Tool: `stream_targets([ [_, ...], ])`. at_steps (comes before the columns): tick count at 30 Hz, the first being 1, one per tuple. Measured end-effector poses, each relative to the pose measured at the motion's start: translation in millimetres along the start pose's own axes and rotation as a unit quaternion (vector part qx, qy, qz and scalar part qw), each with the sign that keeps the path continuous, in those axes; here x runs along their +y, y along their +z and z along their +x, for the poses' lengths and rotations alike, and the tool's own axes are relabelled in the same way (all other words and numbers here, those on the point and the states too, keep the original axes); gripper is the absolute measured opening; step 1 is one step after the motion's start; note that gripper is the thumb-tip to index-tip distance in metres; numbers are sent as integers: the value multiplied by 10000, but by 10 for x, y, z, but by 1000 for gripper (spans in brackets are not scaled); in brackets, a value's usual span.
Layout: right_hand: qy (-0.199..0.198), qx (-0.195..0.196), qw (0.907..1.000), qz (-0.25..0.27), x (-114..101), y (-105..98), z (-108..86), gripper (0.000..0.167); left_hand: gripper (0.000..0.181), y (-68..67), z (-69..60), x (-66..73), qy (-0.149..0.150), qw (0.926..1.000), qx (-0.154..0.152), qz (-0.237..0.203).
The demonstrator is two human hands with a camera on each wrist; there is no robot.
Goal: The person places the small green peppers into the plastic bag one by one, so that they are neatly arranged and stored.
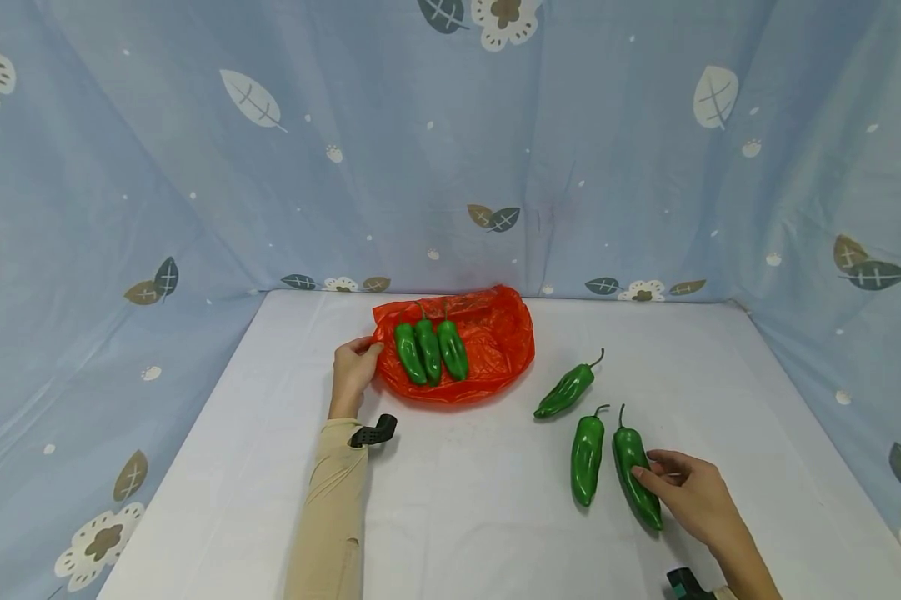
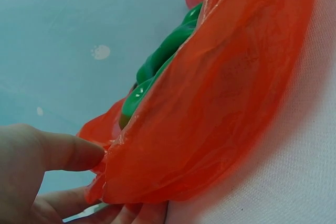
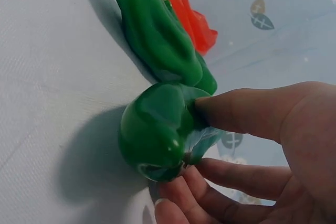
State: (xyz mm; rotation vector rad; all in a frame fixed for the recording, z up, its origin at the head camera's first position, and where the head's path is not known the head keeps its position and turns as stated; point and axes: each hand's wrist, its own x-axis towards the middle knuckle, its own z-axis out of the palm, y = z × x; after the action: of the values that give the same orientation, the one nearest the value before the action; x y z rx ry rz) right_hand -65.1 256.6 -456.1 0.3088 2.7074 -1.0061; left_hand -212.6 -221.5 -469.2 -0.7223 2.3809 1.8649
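A red plastic bag lies spread on the white table, its rim standing up around three green peppers side by side at its left. My left hand pinches the bag's left edge; in the left wrist view the thumb is above the red film and fingers are below. At the lower right, my right hand holds a long green pepper between thumb and fingers. The right wrist view shows this pepper end-on, the thumb pressing its side.
Left of the held pepper lies another green pepper. A third loose pepper rests slantwise between it and the bag. The white tabletop meets a blue patterned cloth at the back and sides.
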Motion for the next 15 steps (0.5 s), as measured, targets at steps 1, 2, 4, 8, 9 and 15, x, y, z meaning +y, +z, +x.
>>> stream_targets([
  [1,10,2,10000,12,-2,-3,1,66,49,1,-1,-1,2,10000,1,-11],
  [2,24,9,10000,12,-2,-5,2,66,49,1,-1,-2,2,10000,-1,2],
  [4,40,19,10000,39,-1,-10,5,66,49,0,0,-4,-3,10000,1,12],
  [8,57,44,10000,62,5,-10,1,63,50,-1,3,-5,-11,10000,2,1],
  [9,51,46,9999,77,5,-10,-2,62,50,0,4,-5,-15,10000,2,-11],
  [15,-3,28,9998,183,-26,-22,-13,63,49,2,4,-4,-29,10000,-1,-29],
])
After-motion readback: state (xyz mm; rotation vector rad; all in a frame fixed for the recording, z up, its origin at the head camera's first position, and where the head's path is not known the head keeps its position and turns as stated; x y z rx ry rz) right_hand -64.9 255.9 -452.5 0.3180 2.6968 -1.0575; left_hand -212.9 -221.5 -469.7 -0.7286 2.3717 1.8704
